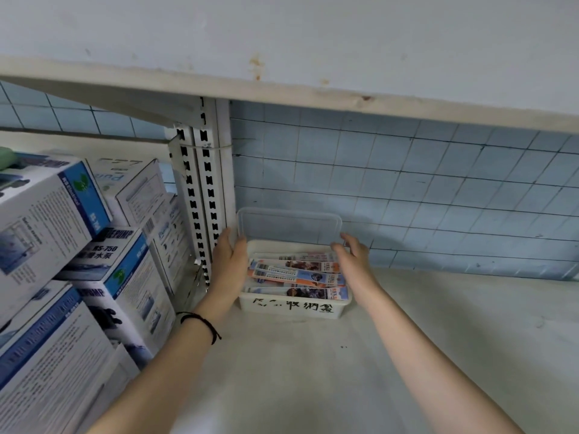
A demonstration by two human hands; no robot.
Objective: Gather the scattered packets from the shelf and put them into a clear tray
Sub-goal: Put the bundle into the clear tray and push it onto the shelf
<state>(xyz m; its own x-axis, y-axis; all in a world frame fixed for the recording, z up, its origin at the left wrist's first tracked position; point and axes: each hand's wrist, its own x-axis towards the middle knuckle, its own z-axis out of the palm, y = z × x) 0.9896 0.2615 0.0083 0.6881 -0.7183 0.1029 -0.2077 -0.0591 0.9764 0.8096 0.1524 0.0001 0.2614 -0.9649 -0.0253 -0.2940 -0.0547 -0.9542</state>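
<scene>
Pale, scuffed shelf board [407, 355] under a blue-tiled wall [423, 183]. Sat at the back, just beside a white slotted metal upright [205, 198]: clear rectangular plastic tray [294, 308] with black handwriting on its front. Lay flat inside it: long orange-and-white printed packets [297, 272]. Stood upright at its rear rim: seemingly a clear plastic lid [288, 223]. Gripped at the left edge by the left hand [230, 261], at the right edge by the right hand [354, 255], fingers curled. Piled at left: blue-and-white cardboard boxes [62, 245].

White shelf [313, 371], clear tray [294, 306] at back left
</scene>
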